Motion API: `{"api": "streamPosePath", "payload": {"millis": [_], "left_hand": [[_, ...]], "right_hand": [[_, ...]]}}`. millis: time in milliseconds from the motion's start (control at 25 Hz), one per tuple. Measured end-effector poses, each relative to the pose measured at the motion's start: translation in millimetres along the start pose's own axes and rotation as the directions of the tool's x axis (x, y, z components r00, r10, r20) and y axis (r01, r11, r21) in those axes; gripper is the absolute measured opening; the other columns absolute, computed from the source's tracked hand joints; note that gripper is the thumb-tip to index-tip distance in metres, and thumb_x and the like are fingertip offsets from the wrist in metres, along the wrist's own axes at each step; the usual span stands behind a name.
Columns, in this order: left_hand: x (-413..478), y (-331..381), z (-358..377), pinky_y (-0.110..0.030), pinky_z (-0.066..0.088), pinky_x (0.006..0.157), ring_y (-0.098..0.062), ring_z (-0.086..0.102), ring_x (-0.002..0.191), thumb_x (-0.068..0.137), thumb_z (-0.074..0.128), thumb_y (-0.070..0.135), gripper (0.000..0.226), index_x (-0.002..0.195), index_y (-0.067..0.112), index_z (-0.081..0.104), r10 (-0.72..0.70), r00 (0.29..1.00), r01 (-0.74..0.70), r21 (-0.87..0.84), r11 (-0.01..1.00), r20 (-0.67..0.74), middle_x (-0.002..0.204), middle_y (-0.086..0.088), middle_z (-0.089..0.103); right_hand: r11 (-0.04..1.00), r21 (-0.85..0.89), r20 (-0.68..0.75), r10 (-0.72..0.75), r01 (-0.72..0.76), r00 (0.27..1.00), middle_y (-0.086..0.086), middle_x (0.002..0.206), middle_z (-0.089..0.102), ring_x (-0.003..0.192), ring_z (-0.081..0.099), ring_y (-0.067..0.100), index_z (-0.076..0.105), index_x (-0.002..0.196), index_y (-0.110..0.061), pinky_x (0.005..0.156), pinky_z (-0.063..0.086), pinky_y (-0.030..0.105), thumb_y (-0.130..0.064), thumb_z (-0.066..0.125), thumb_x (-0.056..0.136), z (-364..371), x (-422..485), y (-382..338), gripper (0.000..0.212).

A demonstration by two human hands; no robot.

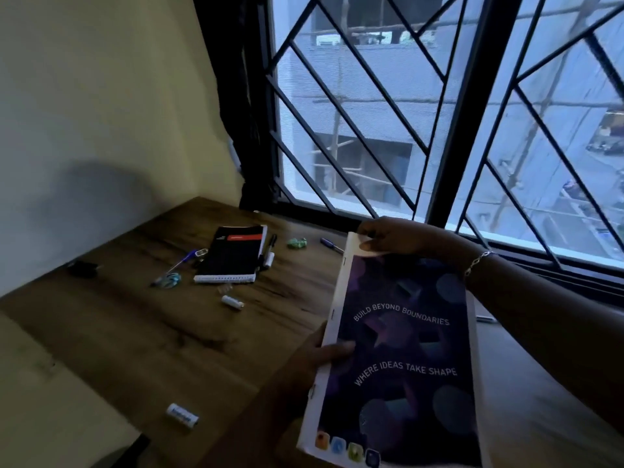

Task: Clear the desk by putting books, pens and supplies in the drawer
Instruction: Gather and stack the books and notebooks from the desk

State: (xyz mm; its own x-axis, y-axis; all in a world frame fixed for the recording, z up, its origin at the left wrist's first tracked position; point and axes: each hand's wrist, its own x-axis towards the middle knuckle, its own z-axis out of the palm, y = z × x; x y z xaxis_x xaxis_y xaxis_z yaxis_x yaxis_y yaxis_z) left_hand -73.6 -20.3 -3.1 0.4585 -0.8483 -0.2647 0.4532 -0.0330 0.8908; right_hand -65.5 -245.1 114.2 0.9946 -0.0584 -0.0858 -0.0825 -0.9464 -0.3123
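Purple book (pixel 405 349), lower right of frame; cover reads "BUILD BEYOND BOUNDARIES" & "WHERE IDEAS TAKE SHAPE". Left grip (pixel 320 358) clasps its left edge, thumb on cover. Right grip (pixel 388 236) pinches top edge. Centre-left on desk (pixel 135 332): black spiral notebook (pixel 233 256) w/ red label, black marker (pixel 269 253) touching its right side, blue pen (pixel 175 265), white battery (pixel 233 302). Second white battery (pixel 182 415) lower left, print too blurred to read.
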Motion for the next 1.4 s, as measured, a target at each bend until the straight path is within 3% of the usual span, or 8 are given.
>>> {"api": "streamPosePath", "payload": {"millis": [240, 440, 560, 680, 840, 960, 1160, 1400], "left_hand": [[-20, 33, -89, -0.033, 0.058, 0.066, -0.024, 0.071, 0.08, 0.078, 0.062, 0.009, 0.039, 0.117, 0.006, 0.057, 0.071, 0.986, -0.07, 0.015, 0.997, -0.149, 0.091, -0.011, 0.073], [-36, 84, -193, -0.028, 0.056, 0.047, -0.021, 0.069, 0.057, 0.08, 0.066, 0.01, 0.012, 0.091, 0.006, 0.063, 0.13, 0.929, -0.158, -0.054, 0.986, -0.347, 0.067, -0.009, 0.072], [-44, 105, -248, -0.027, 0.055, 0.047, -0.025, 0.069, 0.064, 0.08, 0.062, 0.01, 0.013, 0.093, 0.008, 0.065, 0.242, 0.84, -0.285, -0.015, 0.958, -0.486, 0.074, -0.008, 0.072], [-41, 118, -297, -0.023, 0.054, 0.045, -0.022, 0.069, 0.065, 0.089, 0.051, 0.006, 0.014, 0.093, 0.011, 0.063, 0.268, 0.781, -0.306, 0.029, 0.952, -0.564, 0.066, 0.001, 0.073], [-40, 128, -330, -0.026, 0.055, 0.049, -0.019, 0.07, 0.068, 0.085, 0.06, 0.014, 0.011, 0.096, 0.016, 0.062, 0.253, 0.788, -0.302, 0.006, 0.953, -0.562, 0.074, -0.001, 0.073], [-38, 129, -346, -0.036, 0.052, 0.066, -0.03, 0.065, 0.09, 0.058, 0.081, 0.036, 0.051, 0.103, 0.02, 0.064, 0.241, 0.796, -0.299, -0.015, 0.954, -0.555, 0.098, -0.01, 0.069], [-32, 128, -355, -0.031, 0.055, 0.057, -0.022, 0.062, 0.075, 0.092, 0.048, 0.004, 0.018, 0.089, 0.016, 0.062, 0.219, 0.764, -0.259, 0.022, 0.966, -0.606, 0.074, -0.003, 0.071], [-36, 130, -362, -0.034, 0.045, 0.066, -0.025, 0.058, 0.082, 0.091, 0.05, 0.008, 0.014, 0.098, 0.016, 0.058, 0.206, 0.723, -0.253, 0.025, 0.967, -0.659, 0.092, -0.009, 0.061]], "right_hand": [[0.979, 0.183, -0.267, 0.137, -0.089, 0.954, 0.006, 0.094, 0.059, 0.089, 0.056, 0.024, 0.061, 0.099, -0.011, 0.077, 0.041, 0.031, -0.036, 0.056, 0.089, 4, 56, -40, 0.028], [0.723, 0.689, -0.535, 0.559, -0.055, 0.633, 0.019, 0.079, 0.067, 0.078, 0.064, 0.028, 0.059, 0.066, -0.018, 0.071, 0.05, 0.036, -0.014, 0.063, 0.084, 42, 107, -44, 0.019], [0.936, 0.296, -0.514, 0.324, -0.19, 0.795, 0.008, 0.082, 0.067, 0.081, 0.062, 0.019, 0.068, 0.083, -0.01, 0.062, 0.041, 0.025, -0.008, 0.061, 0.083, 100, 149, -71, 0.008], [0.994, -0.108, -0.195, 0.002, -0.024, 0.981, 0.007, 0.12, 0.06, 0.106, 0.06, 0.022, 0.059, 0.117, -0.012, 0.082, 0.05, 0.03, -0.011, 0.045, 0.093, 157, 184, -98, 0.028], [0.959, -0.253, -0.016, -0.138, 0.13, 0.99, 0.005, 0.147, 0.033, 0.134, 0.036, 0.021, 0.041, 0.137, -0.018, 0.106, 0.04, 0.034, -0.026, 0.044, 0.095, 184, 207, -111, 0.042], [0.955, -0.27, 0.078, -0.103, 0.12, 0.992, 0.005, 0.149, 0.03, 0.134, 0.035, 0.021, 0.037, 0.139, -0.018, 0.105, 0.04, 0.034, -0.033, 0.047, 0.093, 186, 218, -115, 0.049], [0.886, -0.429, 0.133, -0.129, 0.174, 0.983, 0.014, 0.137, 0.041, 0.116, 0.051, 0.028, 0.017, 0.146, -0.021, 0.089, 0.049, 0.035, -0.033, 0.042, 0.096, 187, 227, -122, 0.057], [0.931, -0.363, -0.262, -0.133, 0.03, 0.956, 0.017, 0.12, 0.049, 0.093, 0.058, 0.034, 0.048, 0.124, -0.005, 0.065, 0.04, 0.034, -0.022, 0.034, 0.099, 141, 246, -152, 0.033]]}}
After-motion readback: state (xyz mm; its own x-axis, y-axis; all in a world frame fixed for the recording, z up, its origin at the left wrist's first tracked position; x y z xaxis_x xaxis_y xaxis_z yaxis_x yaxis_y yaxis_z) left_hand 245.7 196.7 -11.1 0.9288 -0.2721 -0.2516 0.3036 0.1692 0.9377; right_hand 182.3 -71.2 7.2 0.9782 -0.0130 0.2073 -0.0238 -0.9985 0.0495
